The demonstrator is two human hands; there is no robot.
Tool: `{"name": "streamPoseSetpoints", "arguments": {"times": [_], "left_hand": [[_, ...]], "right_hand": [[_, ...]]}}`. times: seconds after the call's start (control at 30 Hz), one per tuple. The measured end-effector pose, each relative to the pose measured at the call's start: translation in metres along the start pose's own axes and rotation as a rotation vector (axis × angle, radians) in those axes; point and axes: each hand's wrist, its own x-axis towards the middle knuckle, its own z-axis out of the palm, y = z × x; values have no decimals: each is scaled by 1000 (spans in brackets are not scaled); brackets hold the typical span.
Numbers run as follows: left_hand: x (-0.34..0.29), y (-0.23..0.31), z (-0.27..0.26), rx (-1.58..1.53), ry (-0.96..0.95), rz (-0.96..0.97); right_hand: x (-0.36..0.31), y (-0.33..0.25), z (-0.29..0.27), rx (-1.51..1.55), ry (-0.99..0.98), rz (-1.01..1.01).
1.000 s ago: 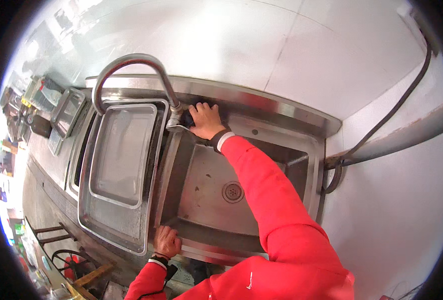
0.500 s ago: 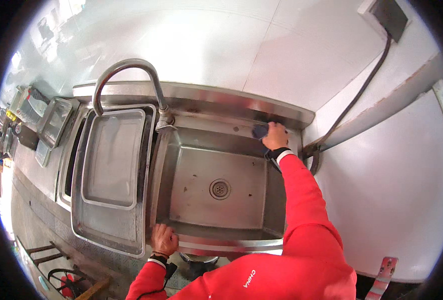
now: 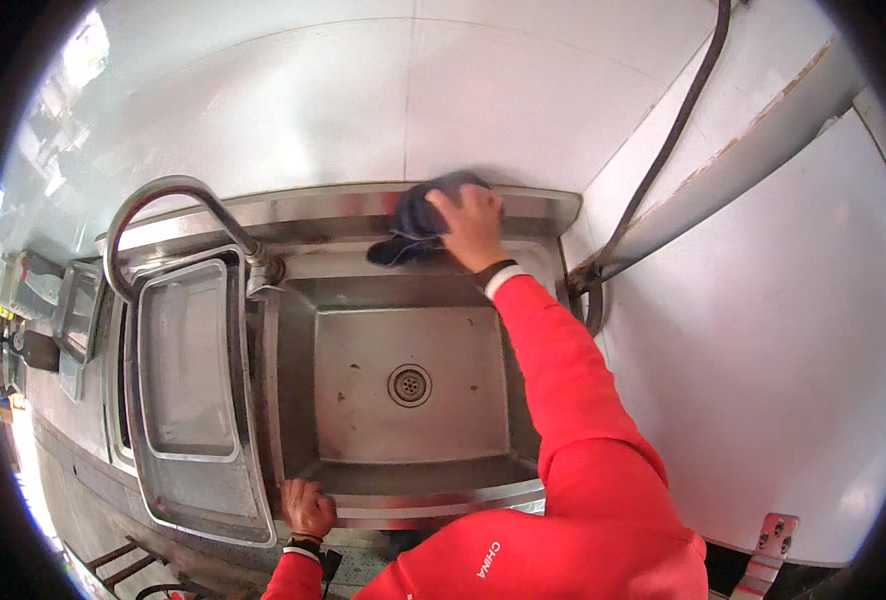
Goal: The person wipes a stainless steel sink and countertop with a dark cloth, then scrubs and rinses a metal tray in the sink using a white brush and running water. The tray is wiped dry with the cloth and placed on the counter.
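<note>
The person in red leans over a metal sink, both arms reaching in from the front edge. The right hand is out at the far side with a dark blue cloth bunched under it. Its fingers are half curled into the cloth and the thumb sticks out to the left, so it has hold of the thing without making a fist. The cloth lies against the upright metal backboard, toward that board's right end, and a loose flap hangs down to the sink's back edge.

The left hand rests at the sink's front left corner, fingers loosely curled; I can't tell whether it grips the rim or only leans there.

A curved tap stands by the sink's back left corner, its spout arching left over the back end of a large tray. A smaller tray lies inside that one, nearer its back edge. The drain sits around the middle of the sink floor, with a few dark specks scattered about it. A dark hose runs down beside the white wall toward the sink's back right corner.
</note>
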Motion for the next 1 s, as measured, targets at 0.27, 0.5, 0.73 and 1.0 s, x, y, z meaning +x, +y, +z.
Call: {"name": "streamPoseSetpoints", "arguments": {"times": [0.27, 0.5, 0.73, 1.0], "left_hand": [[-1, 2, -3, 67, -48, -35], [2, 1, -4, 60, -12, 1], [6, 5, -5, -7, 33, 28], [8, 6, -8, -43, 73, 49]], "right_hand": [[-80, 63, -60, -265, -281, 279], [-102, 57, -66, -388, -678, 494], [-153, 5, -120, -477, -775, 432], [-195, -55, -201, -168, -1214, 806]]}}
